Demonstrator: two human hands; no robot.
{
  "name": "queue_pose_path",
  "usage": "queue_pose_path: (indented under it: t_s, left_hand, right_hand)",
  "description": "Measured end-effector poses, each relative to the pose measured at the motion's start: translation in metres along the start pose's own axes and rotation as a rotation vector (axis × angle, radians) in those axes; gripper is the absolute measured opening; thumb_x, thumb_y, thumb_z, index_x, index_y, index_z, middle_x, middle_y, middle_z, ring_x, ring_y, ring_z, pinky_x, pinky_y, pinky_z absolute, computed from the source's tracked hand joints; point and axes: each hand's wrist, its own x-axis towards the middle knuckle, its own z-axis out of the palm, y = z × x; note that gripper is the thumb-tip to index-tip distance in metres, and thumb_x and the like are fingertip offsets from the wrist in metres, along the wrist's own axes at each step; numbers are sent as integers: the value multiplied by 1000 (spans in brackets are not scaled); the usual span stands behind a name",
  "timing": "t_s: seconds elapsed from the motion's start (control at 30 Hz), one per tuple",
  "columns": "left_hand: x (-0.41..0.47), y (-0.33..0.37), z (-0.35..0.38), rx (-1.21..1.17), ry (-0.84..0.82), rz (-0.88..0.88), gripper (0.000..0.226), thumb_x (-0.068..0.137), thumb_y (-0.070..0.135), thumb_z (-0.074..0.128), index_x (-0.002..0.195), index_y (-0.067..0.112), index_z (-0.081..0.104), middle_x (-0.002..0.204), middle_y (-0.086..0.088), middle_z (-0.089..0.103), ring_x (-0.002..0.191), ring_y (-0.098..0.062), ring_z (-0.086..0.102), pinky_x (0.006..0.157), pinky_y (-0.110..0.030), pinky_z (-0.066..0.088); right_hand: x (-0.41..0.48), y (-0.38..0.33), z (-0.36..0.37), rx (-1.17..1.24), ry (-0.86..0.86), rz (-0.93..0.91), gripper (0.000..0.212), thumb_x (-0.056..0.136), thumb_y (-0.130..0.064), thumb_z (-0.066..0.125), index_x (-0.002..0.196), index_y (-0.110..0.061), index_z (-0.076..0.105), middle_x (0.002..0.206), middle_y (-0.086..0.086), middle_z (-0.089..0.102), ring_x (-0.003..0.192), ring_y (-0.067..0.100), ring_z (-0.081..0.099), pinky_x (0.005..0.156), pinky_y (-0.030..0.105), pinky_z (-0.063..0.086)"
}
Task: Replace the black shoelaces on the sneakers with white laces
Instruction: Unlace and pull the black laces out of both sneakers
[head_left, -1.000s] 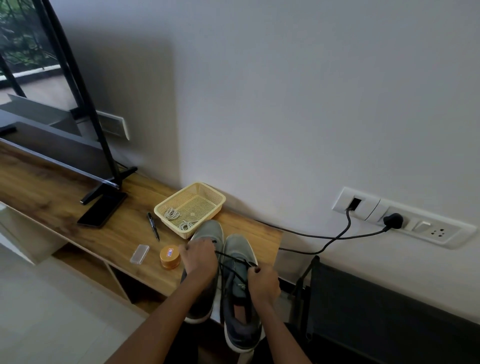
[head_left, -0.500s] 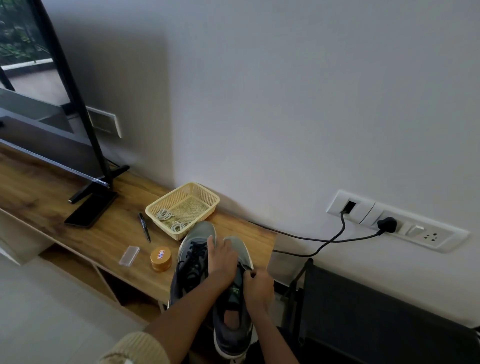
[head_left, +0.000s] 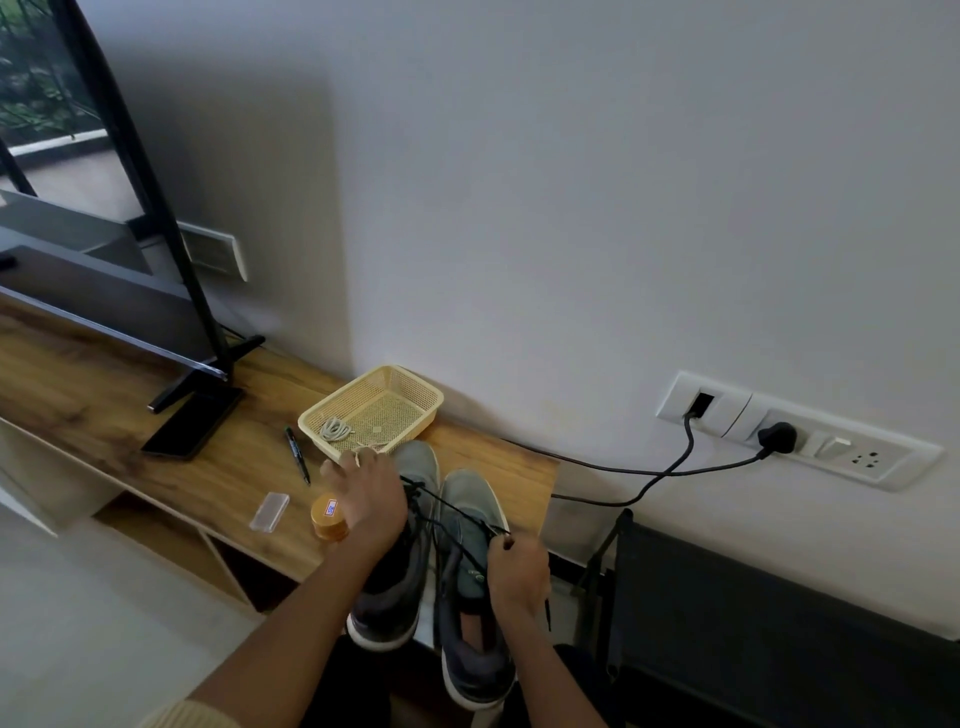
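The right hand (head_left: 519, 574) sits at 5 o'clock in the view. Its fingers are closed in a pinch on the thin black shoelace (head_left: 452, 506) at the eyelets of the right grey mesh sneaker with a white sole (head_left: 467, 499). The matching left sneaker (head_left: 418, 462) lies just beside it at 9 o'clock, and both heels hang over the near edge of the brown wooden shelf (head_left: 234, 467).

Half a second ago the left hand (head_left: 371, 493) was pressed on the right sneaker's tongue. It has since swung out toward 10 o'clock, and the black shoelace now runs taut between the two hands. That looks like another length drawn out of the eyelets. If so, unlacing is under way and no white lace has been threaded. The left hand's fingers are hidden under its back, but the strands run straight into it, so it is probably gripping the lace.

At 9 o'clock from that hand stand a round orange tin (head_left: 326, 517) and a small clear plastic case (head_left: 269, 512), with a black pen (head_left: 297, 454) beyond them. At 12 o'clock, touching the fingertips, is the cream plastic mesh basket (head_left: 343, 391). It holds the coiled white laces (head_left: 335, 430).
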Motion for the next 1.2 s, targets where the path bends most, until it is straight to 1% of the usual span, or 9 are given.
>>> queue_pose_path:
  t_s: [0.13,0.23,0.33,0.43,0.6,0.67,0.77,0.9,1.2]
  left_hand:
    - [-18,24,10,-150,35,317,26,95,33,45,119,30,54,137,7,43,135,-17,26,113,-47,13]
    - [-28,50,18,-112,-41,490,25,94,32,50,116,31,61,148,4,31,143,-22,13,114,-51,0]
    - [-30,65,29,24,-110,484,22,93,28,53,111,25,63,145,-4,33,142,-30,11,112,-54,-1]
    - [-28,69,31,62,-71,476,22,94,23,49,111,21,63,140,-3,39,139,-28,18,112,-52,1]
    - [-10,52,18,66,-3,382,28,97,20,42,120,18,57,138,0,40,130,-22,34,112,-46,12]
    - [-6,51,10,37,2,448,27,97,27,44,116,21,61,139,3,43,130,-23,33,110,-45,17]
    - [-13,61,9,7,-46,547,23,94,27,49,110,24,66,141,3,42,132,-24,29,109,-45,16]
    - [-27,73,30,131,-127,533,27,95,28,46,117,22,61,138,-4,40,131,-28,27,111,-47,14]
    - [-23,69,41,86,-28,576,23,97,21,42,116,22,57,135,-6,39,127,-29,30,102,-41,26]
  right_hand:
    - [4,3,1,63,-22,-4,25,90,-19,51,68,-10,52,73,9,60,60,19,51,47,24,31]
    - [6,7,6,104,-24,-2,22,90,-20,53,71,-10,57,77,11,64,62,20,54,51,24,33]
    - [8,9,9,116,-8,6,21,90,-21,54,82,-4,63,80,10,64,65,19,56,53,24,34]
    - [8,9,10,125,24,-6,20,89,-20,54,84,-3,63,80,9,64,66,19,57,54,26,37]
    - [3,10,16,-59,221,-132,7,74,-10,69,70,-5,69,78,8,64,79,29,57,73,40,42]
    - [0,7,16,-100,263,-150,7,65,-8,76,64,-6,69,79,7,66,81,31,58,76,44,44]
    - [-4,4,14,-92,251,-178,14,58,-5,82,57,-8,69,78,5,67,83,31,60,78,48,46]
    - [-3,0,7,-142,237,-210,22,45,-6,88,58,-10,70,76,3,69,81,32,63,76,50,48]
    - [-3,4,14,-149,305,-242,23,44,-5,87,56,-12,69,78,2,69,82,31,62,79,51,46]
